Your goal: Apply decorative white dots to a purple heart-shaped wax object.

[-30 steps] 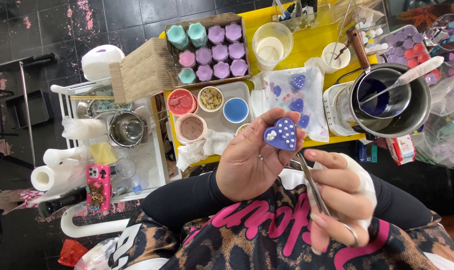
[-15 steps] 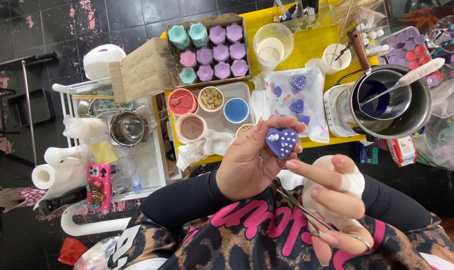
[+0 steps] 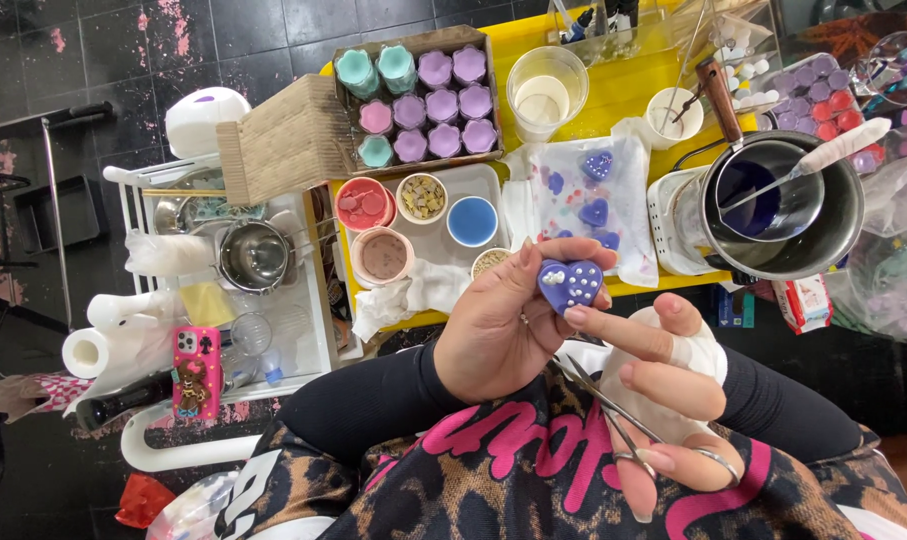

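My left hand holds up a purple heart-shaped wax piece dotted with white beads, pinched between thumb and fingers over the table's near edge. My right hand is just right of it. Its index finger stretches out and touches the heart's lower edge. The other fingers of that hand are curled through the loops of small metal scissors, blades pointing up-left toward my left wrist. A white wad of tissue sits against the right palm.
On the yellow table are a cardboard box of teal and purple flower-shaped pieces, a tray of small cups, a plastic sheet with more purple hearts and a pot of dark blue liquid. A white cart stands at the left.
The scissors, whose tips were at the heart, have dropped down and away. My right index finger has straightened and come up against the heart. My left hand has kept the heart almost still.
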